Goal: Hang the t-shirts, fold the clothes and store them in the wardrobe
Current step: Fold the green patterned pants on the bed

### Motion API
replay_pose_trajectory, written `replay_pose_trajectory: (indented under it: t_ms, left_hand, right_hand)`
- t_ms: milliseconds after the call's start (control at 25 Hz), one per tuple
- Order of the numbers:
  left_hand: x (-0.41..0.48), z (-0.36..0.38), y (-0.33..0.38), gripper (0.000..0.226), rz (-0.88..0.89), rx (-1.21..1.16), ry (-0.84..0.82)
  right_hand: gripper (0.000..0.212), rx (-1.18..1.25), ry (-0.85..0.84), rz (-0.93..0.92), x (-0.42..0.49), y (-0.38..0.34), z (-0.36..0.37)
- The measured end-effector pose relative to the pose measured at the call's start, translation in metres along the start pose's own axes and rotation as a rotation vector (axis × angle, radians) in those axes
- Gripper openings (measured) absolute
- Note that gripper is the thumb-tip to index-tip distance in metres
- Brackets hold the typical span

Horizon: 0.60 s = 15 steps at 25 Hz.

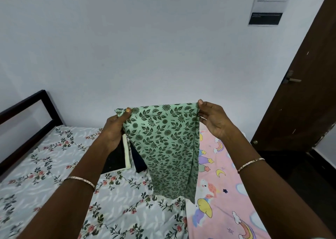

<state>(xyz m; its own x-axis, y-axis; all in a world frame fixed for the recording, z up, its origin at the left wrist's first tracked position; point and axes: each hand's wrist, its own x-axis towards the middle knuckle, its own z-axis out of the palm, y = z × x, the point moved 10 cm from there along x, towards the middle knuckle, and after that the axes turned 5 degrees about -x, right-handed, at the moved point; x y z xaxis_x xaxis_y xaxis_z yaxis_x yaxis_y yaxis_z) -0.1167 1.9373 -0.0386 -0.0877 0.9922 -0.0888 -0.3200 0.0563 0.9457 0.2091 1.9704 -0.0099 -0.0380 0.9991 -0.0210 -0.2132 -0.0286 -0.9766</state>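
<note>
A light green cloth (pixel 163 144) printed with dark green leaves hangs in the air above the bed. My left hand (pixel 114 127) pinches its top left corner. My right hand (pixel 212 119) pinches its top right corner. The cloth is stretched between the two hands and narrows downward to just above the sheet. Behind it lie folded clothes: a black piece with a cream edge (pixel 118 158) and a dark navy piece (pixel 139 163), both partly hidden by my left hand and the green cloth.
The bed carries a grey floral sheet (pixel 54 175) and a pink unicorn-print cloth (pixel 223 193) on the right. A dark bed frame (pixel 31 122) runs along the left. A brown door (pixel 300 93) stands at the right beside the white wall.
</note>
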Motion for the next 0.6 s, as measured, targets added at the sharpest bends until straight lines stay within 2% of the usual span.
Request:
replay_pose_trajectory:
  t_ms: [120,240,400,600]
  left_hand:
    - [-0.006,0.012,-0.018,0.062,-0.125,-0.280,-0.105]
    - [-0.008,0.011,-0.036,0.054,-0.196,-0.593,-0.099]
    - [-0.013,0.021,-0.034,0.038,-0.156,-0.638,-0.110]
    - [-0.011,0.016,-0.016,0.034,-0.078,-0.688,-0.123]
  right_hand:
    - [0.015,0.107,-0.037,-0.036,0.001,-0.011,0.010]
    - [0.014,0.175,-0.067,-0.026,0.001,-0.021,0.019]
    - [0.019,0.054,-0.085,-0.020,-0.001,-0.036,0.025]
    - [0.023,-0.177,0.006,-0.068,0.000,-0.053,0.011]
